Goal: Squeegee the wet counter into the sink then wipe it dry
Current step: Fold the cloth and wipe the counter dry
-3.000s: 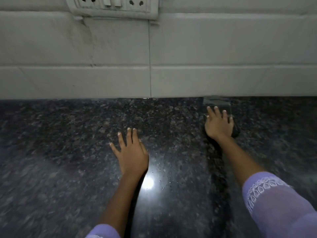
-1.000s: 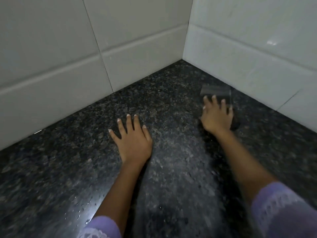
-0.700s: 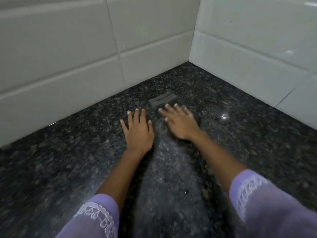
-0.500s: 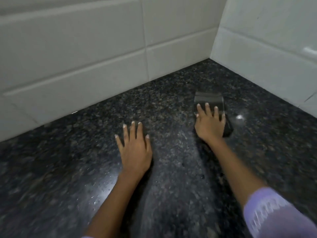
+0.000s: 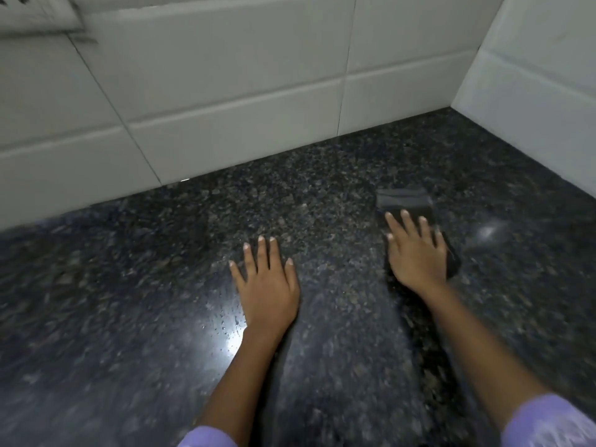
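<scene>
Our right hand [image 5: 416, 253] presses straight, slightly spread fingers [image 5: 407, 222] flat onto a dark folded cloth [image 5: 404, 201] on the speckled granite counter [image 5: 322, 366], near the corner of the white tiled walls [image 5: 225, 101]. Our left hand [image 5: 266, 285] rests flat on the bare stone, fingers extended, holding nothing. Small droplets glint beside its wrist.

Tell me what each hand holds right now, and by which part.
Neither curls around anything. The right hand presses flat on the near part of a dark cloth; the left hand lies flat on the bare counter.
</scene>
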